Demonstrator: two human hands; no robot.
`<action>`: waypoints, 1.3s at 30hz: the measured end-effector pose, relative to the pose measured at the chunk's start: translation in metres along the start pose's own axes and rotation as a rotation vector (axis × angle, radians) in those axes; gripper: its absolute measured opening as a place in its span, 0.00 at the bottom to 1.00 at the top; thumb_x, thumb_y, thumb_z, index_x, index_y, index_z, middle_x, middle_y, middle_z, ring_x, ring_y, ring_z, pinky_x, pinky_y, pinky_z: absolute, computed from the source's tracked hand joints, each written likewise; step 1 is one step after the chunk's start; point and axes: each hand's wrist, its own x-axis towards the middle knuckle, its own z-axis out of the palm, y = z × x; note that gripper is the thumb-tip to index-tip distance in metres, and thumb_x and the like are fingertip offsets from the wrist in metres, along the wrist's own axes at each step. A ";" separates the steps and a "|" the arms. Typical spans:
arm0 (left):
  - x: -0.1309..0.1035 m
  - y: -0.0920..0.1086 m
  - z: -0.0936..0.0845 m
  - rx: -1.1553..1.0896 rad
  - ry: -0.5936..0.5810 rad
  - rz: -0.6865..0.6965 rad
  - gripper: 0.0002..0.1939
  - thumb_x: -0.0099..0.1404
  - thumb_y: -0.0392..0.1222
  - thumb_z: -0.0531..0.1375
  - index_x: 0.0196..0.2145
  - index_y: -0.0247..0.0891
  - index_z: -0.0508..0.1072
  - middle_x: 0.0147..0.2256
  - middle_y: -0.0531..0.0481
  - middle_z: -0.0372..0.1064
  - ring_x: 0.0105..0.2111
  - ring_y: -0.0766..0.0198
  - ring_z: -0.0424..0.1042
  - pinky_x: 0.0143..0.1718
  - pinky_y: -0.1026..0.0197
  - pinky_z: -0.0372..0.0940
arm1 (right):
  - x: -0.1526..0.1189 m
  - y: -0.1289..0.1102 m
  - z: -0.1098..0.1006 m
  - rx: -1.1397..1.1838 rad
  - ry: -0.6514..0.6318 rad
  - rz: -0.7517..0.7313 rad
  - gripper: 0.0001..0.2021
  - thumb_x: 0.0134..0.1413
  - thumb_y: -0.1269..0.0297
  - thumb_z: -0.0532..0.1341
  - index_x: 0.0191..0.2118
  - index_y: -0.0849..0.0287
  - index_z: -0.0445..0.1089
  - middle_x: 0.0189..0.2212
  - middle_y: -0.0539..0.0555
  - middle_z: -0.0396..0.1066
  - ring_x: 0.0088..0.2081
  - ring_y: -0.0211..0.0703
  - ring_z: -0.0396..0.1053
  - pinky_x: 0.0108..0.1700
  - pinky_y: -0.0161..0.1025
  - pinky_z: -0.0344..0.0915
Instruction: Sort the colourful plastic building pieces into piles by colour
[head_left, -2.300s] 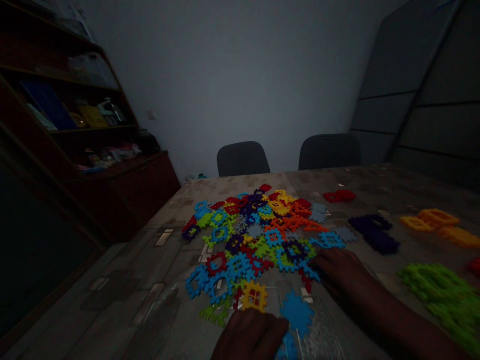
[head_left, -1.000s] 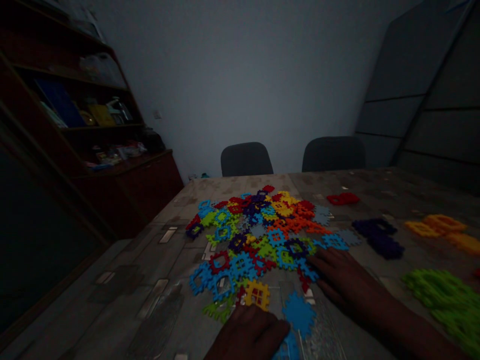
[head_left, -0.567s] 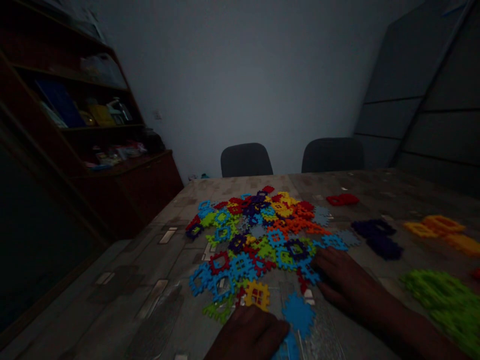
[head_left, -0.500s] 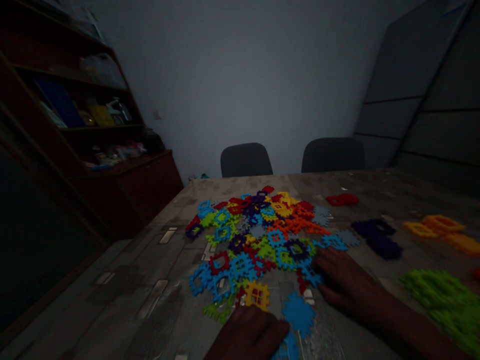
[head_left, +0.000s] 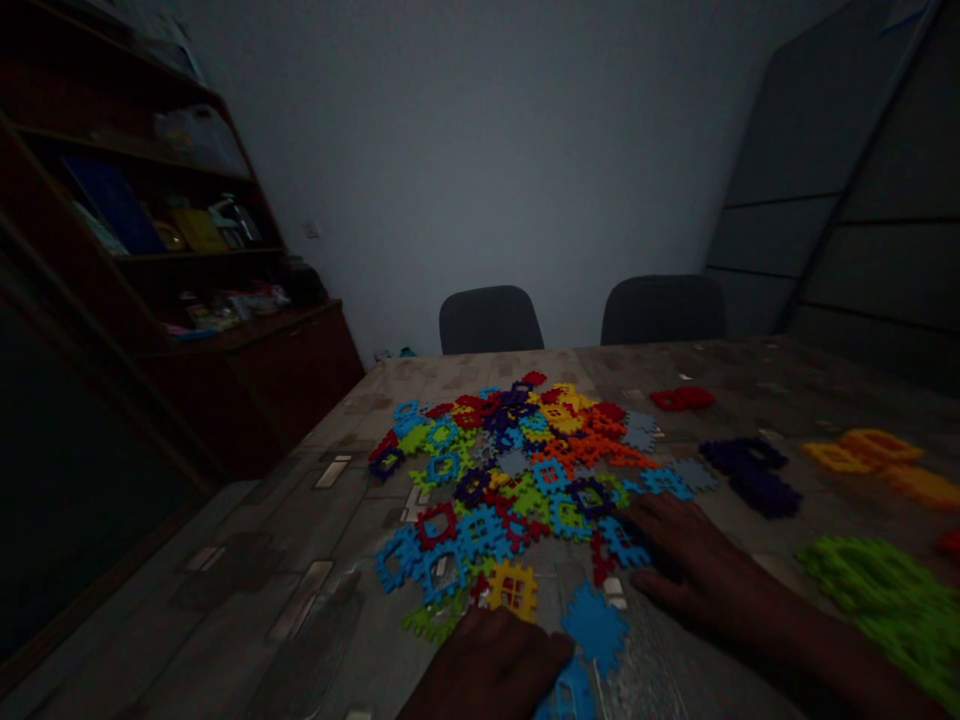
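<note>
My right hand (head_left: 679, 550) reaches in from the right at the near right edge of a heap of plastic interlocking pieces. Its thumb stands apart from the fingers, with a blue piece (head_left: 624, 540) just left of the gap. A red piece (head_left: 601, 560) lies beside that one. My left hand (head_left: 487, 660) rests low on the table, fingers curled and tips hidden. Next to its thumb lies a blue window-shaped piece (head_left: 568, 697), partly covered. A solid blue square piece (head_left: 595, 628) is between the hands. Beyond my left knuckles sits a yellow window-shaped piece (head_left: 513, 588).
Groups of single-colour pieces lie on the right: green (head_left: 877, 575), orange-yellow (head_left: 874, 450), dark purple (head_left: 761, 478) and red (head_left: 681, 399). Two dark chairs (head_left: 491, 320) stand behind the patterned table (head_left: 247, 610). A shelf cabinet (head_left: 292, 370) is at the left.
My right hand's fingers have spread a little wider from the thumb beside the blue piece. My left hand stays about where it was. The view has shifted slightly.
</note>
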 end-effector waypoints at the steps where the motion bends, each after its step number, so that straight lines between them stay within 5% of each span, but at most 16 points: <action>1: 0.000 0.000 0.001 0.003 0.005 0.008 0.31 0.82 0.66 0.37 0.62 0.44 0.65 0.43 0.49 0.81 0.37 0.59 0.79 0.38 0.57 0.68 | 0.000 0.001 0.002 -0.005 -0.008 0.016 0.31 0.63 0.59 0.66 0.70 0.54 0.66 0.67 0.67 0.67 0.66 0.68 0.66 0.64 0.68 0.65; 8: -0.004 -0.002 0.023 0.030 0.111 0.002 0.33 0.82 0.65 0.33 0.60 0.44 0.66 0.40 0.50 0.80 0.35 0.59 0.77 0.38 0.57 0.64 | -0.001 0.005 0.009 -0.027 -0.016 0.042 0.30 0.60 0.60 0.68 0.66 0.58 0.69 0.67 0.70 0.67 0.67 0.72 0.64 0.64 0.73 0.62; 12: -0.012 -0.007 0.040 0.013 0.149 -0.024 0.32 0.81 0.66 0.36 0.60 0.46 0.67 0.40 0.50 0.80 0.35 0.58 0.76 0.39 0.56 0.65 | 0.001 0.003 0.005 0.060 -0.061 0.080 0.31 0.58 0.57 0.69 0.66 0.53 0.69 0.67 0.66 0.68 0.66 0.69 0.64 0.66 0.68 0.61; 16: -0.015 -0.009 0.043 0.023 0.068 -0.036 0.28 0.80 0.68 0.45 0.61 0.47 0.67 0.41 0.50 0.80 0.35 0.58 0.77 0.39 0.57 0.67 | 0.002 0.000 0.002 0.115 -0.120 0.118 0.33 0.57 0.55 0.69 0.67 0.52 0.69 0.67 0.65 0.67 0.67 0.70 0.63 0.67 0.67 0.59; 24: -0.004 -0.003 0.003 -0.048 0.012 -0.012 0.30 0.80 0.68 0.45 0.64 0.45 0.64 0.47 0.47 0.82 0.41 0.57 0.82 0.42 0.56 0.75 | 0.007 -0.014 -0.022 0.119 -0.112 0.153 0.29 0.52 0.55 0.71 0.60 0.55 0.74 0.64 0.67 0.70 0.64 0.74 0.65 0.64 0.71 0.62; 28: -0.005 -0.006 -0.030 -0.067 0.184 -0.136 0.24 0.81 0.61 0.53 0.66 0.48 0.64 0.53 0.47 0.81 0.50 0.56 0.82 0.50 0.56 0.77 | 0.002 -0.039 -0.027 0.118 -0.020 0.047 0.27 0.55 0.56 0.71 0.60 0.56 0.72 0.61 0.67 0.72 0.61 0.71 0.68 0.61 0.67 0.66; 33: 0.001 -0.004 -0.063 -0.042 0.240 -0.296 0.15 0.76 0.41 0.61 0.58 0.48 0.73 0.50 0.50 0.83 0.47 0.59 0.83 0.48 0.59 0.78 | -0.005 -0.084 0.015 0.144 0.050 -0.273 0.32 0.47 0.47 0.77 0.55 0.53 0.72 0.49 0.60 0.78 0.49 0.61 0.75 0.52 0.54 0.71; 36: 0.004 -0.001 -0.065 -0.065 0.233 -0.268 0.15 0.74 0.39 0.61 0.56 0.45 0.75 0.48 0.49 0.83 0.45 0.59 0.83 0.46 0.59 0.78 | -0.005 -0.101 0.051 0.014 0.220 -0.303 0.15 0.55 0.63 0.73 0.47 0.53 0.72 0.38 0.53 0.77 0.39 0.52 0.74 0.48 0.48 0.68; 39: 0.005 0.001 -0.058 -0.105 0.193 -0.235 0.14 0.75 0.41 0.61 0.56 0.44 0.74 0.47 0.48 0.83 0.44 0.58 0.83 0.45 0.59 0.77 | -0.005 -0.102 0.061 -0.061 0.322 -0.309 0.17 0.53 0.68 0.71 0.48 0.53 0.70 0.37 0.52 0.77 0.38 0.51 0.74 0.48 0.48 0.68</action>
